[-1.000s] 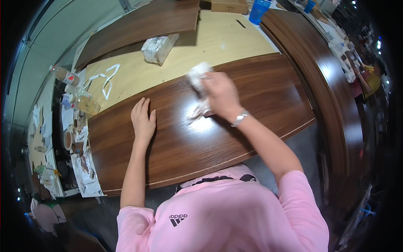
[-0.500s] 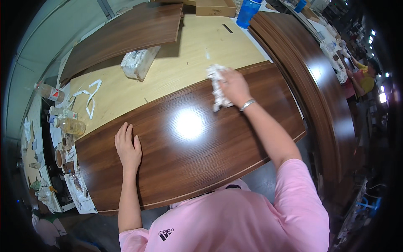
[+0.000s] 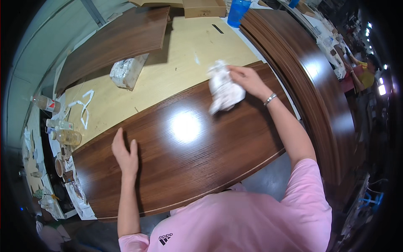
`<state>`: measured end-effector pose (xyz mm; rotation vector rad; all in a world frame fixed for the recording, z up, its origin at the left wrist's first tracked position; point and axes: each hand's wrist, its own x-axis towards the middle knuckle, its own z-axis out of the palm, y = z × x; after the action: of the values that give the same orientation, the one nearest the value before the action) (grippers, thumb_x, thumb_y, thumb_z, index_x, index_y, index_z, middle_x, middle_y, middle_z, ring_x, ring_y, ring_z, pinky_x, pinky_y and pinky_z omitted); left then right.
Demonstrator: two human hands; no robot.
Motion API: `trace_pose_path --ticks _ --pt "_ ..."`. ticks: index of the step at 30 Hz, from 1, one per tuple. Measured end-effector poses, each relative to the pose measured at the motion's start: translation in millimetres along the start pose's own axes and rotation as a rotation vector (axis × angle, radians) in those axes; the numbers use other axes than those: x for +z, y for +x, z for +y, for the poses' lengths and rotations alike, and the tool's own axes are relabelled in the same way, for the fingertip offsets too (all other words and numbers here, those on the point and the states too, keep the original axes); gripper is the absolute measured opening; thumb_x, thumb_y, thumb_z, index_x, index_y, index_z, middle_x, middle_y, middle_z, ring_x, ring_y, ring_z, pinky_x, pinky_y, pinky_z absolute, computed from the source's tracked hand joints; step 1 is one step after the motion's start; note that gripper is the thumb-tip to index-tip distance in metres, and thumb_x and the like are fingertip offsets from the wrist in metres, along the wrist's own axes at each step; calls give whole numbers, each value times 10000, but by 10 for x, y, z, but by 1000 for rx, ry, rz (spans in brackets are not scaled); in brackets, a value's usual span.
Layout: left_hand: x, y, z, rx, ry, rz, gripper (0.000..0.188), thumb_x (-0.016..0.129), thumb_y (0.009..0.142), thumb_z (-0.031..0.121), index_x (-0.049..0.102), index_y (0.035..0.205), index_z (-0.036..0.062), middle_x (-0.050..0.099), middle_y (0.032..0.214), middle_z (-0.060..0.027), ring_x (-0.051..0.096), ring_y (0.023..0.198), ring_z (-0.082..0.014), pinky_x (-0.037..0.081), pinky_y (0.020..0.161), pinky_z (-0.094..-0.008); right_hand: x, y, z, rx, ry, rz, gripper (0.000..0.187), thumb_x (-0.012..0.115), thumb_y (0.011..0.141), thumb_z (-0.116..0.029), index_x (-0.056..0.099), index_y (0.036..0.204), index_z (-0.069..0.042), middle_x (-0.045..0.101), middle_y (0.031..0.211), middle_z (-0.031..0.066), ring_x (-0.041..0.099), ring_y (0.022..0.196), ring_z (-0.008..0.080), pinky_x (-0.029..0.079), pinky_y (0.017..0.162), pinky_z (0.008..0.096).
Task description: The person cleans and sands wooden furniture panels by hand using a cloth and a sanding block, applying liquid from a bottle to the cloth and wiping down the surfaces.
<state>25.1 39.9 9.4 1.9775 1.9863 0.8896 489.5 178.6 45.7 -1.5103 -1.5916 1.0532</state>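
Note:
A long dark-brown wood-grain panel (image 3: 168, 164) lies across the table in front of me, a bright light reflected in its glossy face. Pinched in my right hand (image 3: 251, 80) is a crumpled white rag (image 3: 226, 89), hanging over the panel's far right part and slightly blurred. A metal band circles that wrist. At the panel's left end is my left hand (image 3: 125, 152), turned on its side, thumb apart from the outstretched fingers, with nothing in it. Whether it still touches the panel I cannot tell.
Beyond the panel, another brown board (image 3: 117, 42) leans on a wrapped white block (image 3: 128, 72). Brown panels (image 3: 289, 54) are stacked at right, beside a blue bottle (image 3: 238, 12). Bottles, including one of yellowish liquid (image 3: 67, 137), stand at left. A person (image 3: 366, 77) works far right.
My right hand has drawn back to the right and come up, and the rag now dangles from its fingers instead of lying pressed under it. My left hand has rolled onto its side.

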Motion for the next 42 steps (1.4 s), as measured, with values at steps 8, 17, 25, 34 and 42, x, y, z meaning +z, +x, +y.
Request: trace_pose_path --ticks 8,17,25,34,42 --pt "699 28 1297 410 80 -250 704 793 749 284 520 1375 113 394 1502 -192 361 1374 -381 262 1111 -614 -785 219 510 357 -847 653 587 692 841 -424 649 1211 30 642 1196 275 611 1142 400 484 982 465" --pt "-250 -1462 1198 -476 -724 -422 198 682 751 99 505 685 39 489 626 -1 447 592 -87 369 537 -288 -1122 443 889 606 -517 502 742 625 827 -631 687 1171 23 639 1236 277 606 1185 400 465 994 467" --pt "-260 -2338 1338 -1269 -1127 32 252 607 965 129 656 1087 -86 710 1022 -157 716 871 -232 580 762 -345 -1118 702 1002 494 -645 486 747 654 767 -581 672 1172 47 632 1223 301 595 1187 427 473 982 473" --pt "-122 -2486 1157 -1224 -1310 91 273 642 949 113 631 1071 -131 704 1014 -198 719 880 -244 590 777 -357 -1282 614 1155 377 -603 559 420 683 737 -325 721 931 46 688 1021 301 662 1013 444 514 872 483" --pt "-329 -2474 1059 -1232 -1398 -57 290 664 930 93 602 1089 -142 692 1036 -227 728 846 -273 603 754 -364 -1730 196 868 343 -240 735 408 750 702 -282 695 821 104 712 897 259 692 876 335 492 812 439"
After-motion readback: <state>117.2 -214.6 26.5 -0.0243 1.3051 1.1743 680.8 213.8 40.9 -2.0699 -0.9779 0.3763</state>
